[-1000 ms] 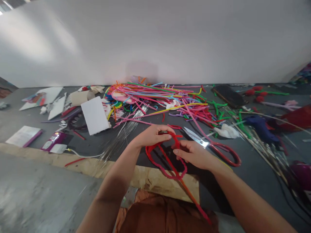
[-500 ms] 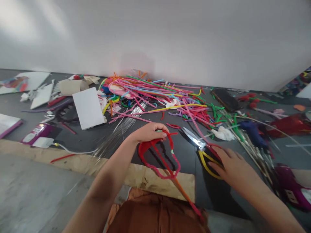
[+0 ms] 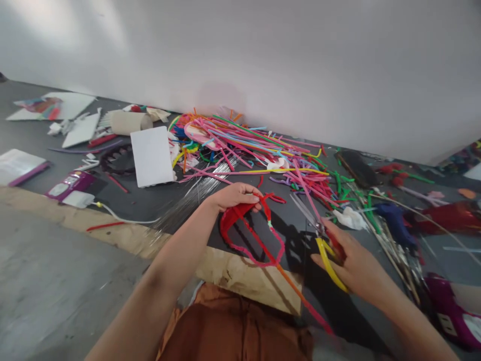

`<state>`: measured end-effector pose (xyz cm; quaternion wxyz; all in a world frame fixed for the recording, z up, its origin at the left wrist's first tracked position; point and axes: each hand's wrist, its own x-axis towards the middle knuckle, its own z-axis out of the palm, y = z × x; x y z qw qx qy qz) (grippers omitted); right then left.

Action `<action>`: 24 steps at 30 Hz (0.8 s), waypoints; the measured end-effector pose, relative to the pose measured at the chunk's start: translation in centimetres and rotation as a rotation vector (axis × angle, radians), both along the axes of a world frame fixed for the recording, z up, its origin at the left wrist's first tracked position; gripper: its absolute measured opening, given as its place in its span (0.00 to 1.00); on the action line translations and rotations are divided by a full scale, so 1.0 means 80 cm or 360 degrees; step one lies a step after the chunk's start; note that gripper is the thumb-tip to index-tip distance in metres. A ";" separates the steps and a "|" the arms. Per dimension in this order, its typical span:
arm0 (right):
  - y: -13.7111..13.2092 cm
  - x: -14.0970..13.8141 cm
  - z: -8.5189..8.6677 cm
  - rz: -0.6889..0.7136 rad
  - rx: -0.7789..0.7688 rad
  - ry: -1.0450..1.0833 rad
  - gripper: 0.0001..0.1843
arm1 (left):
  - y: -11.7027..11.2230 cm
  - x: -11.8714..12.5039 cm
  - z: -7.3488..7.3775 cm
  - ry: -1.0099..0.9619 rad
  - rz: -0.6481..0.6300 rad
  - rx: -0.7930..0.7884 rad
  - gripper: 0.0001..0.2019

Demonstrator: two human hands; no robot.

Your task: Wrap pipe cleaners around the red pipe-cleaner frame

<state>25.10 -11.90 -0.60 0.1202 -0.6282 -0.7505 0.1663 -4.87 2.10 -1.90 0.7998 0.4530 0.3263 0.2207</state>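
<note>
In my left hand (image 3: pixel 240 196), between thumb and fingers, is a shape of bent pipe cleaners (image 3: pixel 259 261). It forms a red and pink loop, and a long red, orange and pink stem crosses it and reaches down to the lower right. A short red end sticks out beyond my fingertips. My right hand (image 3: pixel 347 255) is closed around scissors (image 3: pixel 319 231) with red and yellow handles. Their metal blades point up and to the left, nearly together, apart from the loop. Part of the red handle is hidden by my fingers.
Behind my hands lies a heap of colourful pipe cleaners (image 3: pixel 244 140). A white card (image 3: pixel 152 156), a purple device (image 3: pixel 69 185) with a cable and thin wires (image 3: pixel 203 185) are to the left. A dark phone-like object (image 3: pixel 356 168) and a blue-handled tool (image 3: pixel 396 223) are to the right.
My right hand has lifted the scissors from the table and the blades have swung more upright. The pipe-cleaner loop stays in my left hand. The whole view has shifted slightly.
</note>
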 end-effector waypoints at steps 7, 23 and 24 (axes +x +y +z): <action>0.024 -0.044 0.001 0.0050 0.0006 -0.0054 0.29 | 0.002 -0.002 -0.005 -0.0087 0.0051 -0.0044 0.12; 0.055 -0.056 -0.017 0.0251 -0.0017 0.0061 0.27 | 0.008 -0.005 -0.009 -0.0100 -0.0083 -0.0022 0.13; 0.055 -0.057 -0.018 0.0245 0.0001 0.0055 0.27 | 0.008 -0.005 -0.009 -0.0096 -0.0095 -0.0020 0.12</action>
